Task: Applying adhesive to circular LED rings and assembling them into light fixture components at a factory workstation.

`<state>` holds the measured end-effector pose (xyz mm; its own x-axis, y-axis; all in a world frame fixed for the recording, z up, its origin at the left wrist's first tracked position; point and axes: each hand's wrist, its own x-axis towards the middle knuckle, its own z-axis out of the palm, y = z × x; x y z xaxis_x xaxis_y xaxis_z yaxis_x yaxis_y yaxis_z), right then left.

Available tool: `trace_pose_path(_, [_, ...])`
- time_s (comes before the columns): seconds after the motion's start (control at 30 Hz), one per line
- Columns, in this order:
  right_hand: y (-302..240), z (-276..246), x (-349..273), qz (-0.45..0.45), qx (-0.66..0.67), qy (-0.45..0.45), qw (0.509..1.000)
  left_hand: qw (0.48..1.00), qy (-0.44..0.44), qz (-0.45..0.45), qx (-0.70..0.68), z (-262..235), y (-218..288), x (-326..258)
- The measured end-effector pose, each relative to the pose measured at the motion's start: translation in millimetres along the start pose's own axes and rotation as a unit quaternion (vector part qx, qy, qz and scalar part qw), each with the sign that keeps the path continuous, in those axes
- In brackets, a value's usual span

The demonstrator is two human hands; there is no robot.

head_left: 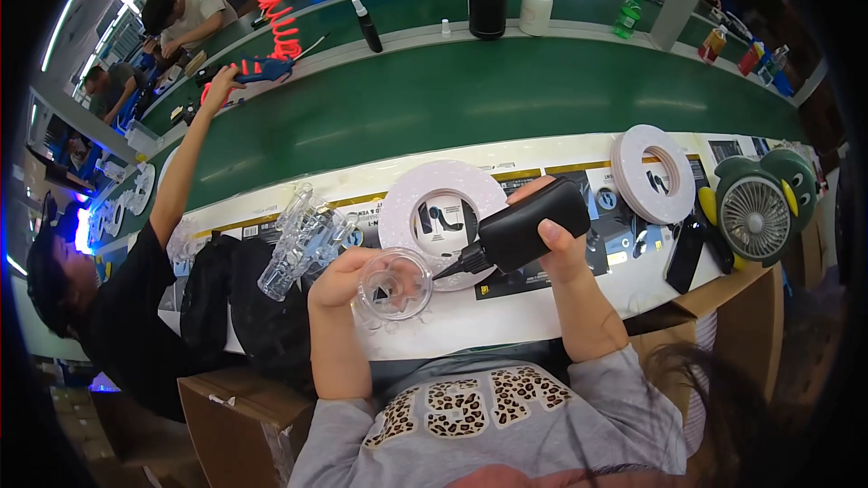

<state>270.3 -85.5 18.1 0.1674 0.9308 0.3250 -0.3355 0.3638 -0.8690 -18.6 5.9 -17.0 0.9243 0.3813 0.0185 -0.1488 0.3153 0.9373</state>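
Note:
My left hand (337,282) is closed on a clear round plastic part (395,285), holding it over the bench with its ring-shaped end facing up. In my right hand (562,248) is a black squeeze bottle (533,224), tilted so that its narrow nozzle points down and left. The nozzle tip meets or nearly meets the right rim of the clear part; I cannot tell whether they touch. Behind both hands lies a white speckled ring (404,208) on the bench. Several clear plastic parts (303,239) are heaped left of my left hand.
More white rings (644,176) are stacked at the right, near a green fan (755,215) and a black phone-like object (684,258). A green conveyor belt (452,108) runs behind. At left, a co-worker's hand (221,86) reaches toward a blue air gun (264,69). Cardboard boxes (244,416) stand below.

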Motion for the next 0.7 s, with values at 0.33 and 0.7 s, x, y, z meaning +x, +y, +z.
trace_pose_path(0.33, [6.8,2.1,4.1,0.023,0.021,0.079,0.996,0.998,0.042,0.043,0.006,-0.8,-6.3,2.5])
trace_pose_path(0.7, [20.1,10.3,-10.5,-0.012,0.048,0.062,0.997,0.989,0.141,0.031,-0.027,9.7,-1.5,6.4])
